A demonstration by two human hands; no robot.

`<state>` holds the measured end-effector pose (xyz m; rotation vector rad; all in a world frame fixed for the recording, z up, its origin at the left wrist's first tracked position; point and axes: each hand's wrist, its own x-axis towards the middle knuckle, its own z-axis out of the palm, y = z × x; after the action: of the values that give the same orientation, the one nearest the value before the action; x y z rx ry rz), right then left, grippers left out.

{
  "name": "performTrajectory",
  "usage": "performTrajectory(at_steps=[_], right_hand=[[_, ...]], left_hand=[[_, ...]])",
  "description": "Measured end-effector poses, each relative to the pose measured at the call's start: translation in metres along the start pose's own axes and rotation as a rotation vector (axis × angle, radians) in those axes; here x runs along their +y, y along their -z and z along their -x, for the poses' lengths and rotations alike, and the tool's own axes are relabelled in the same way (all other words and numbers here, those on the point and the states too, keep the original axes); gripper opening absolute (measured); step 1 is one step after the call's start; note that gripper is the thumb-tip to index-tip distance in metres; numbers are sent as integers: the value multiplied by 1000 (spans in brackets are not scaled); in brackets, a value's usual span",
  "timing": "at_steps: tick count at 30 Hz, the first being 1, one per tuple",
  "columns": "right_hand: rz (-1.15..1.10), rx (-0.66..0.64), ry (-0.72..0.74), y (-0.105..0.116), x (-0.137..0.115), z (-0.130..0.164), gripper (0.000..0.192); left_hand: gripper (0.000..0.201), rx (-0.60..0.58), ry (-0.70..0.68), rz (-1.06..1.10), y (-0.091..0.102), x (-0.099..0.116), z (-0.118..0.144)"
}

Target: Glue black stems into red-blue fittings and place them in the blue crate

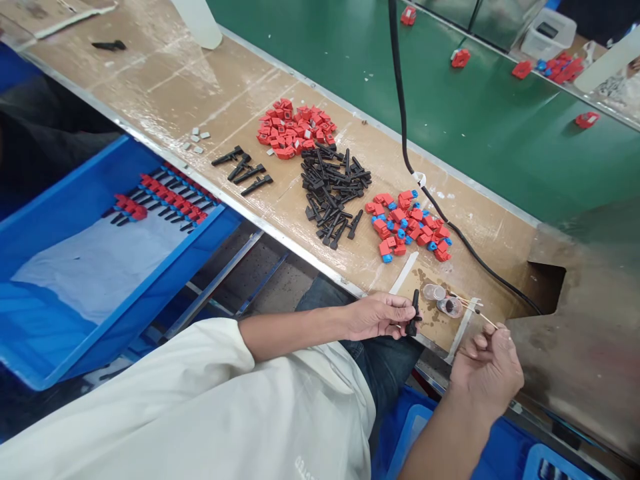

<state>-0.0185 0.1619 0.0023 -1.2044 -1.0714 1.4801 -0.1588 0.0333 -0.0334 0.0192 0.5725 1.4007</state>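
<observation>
Between the fingers of my left hand (376, 316) a black plastic part (415, 313) stands roughly upright near the bench's front edge. My right hand (487, 363) pinches a thin cotton swab (487, 319) with a dark tip that points up and left. Two small clear cups stand between the hands: one looks pale (434, 292), the other cup (451, 307) holds something dark. More swabs (465, 300) lie beside them on a stained board (425, 273).
Piles of black parts (330, 183), red pieces (295, 127) and red-and-blue pieces (407, 223) cover the bench. A black cable (400, 100) hangs across it. At left, a blue bin (45, 230) holds rows of assembled parts. Beyond runs a green conveyor belt (320, 53).
</observation>
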Motion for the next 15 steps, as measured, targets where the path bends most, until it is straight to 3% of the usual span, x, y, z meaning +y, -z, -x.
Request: performTrajectory(at_steps=[3, 9, 15], right_hand=[[19, -68, 36, 5, -12, 17, 37], [196, -22, 387, 0, -16, 74, 21], [280, -138, 445, -3, -5, 85, 15]], left_hand=[[46, 3, 7, 40, -4, -1, -4], [50, -22, 4, 26, -6, -4, -4], [54, -33, 5, -2, -7, -4, -4]])
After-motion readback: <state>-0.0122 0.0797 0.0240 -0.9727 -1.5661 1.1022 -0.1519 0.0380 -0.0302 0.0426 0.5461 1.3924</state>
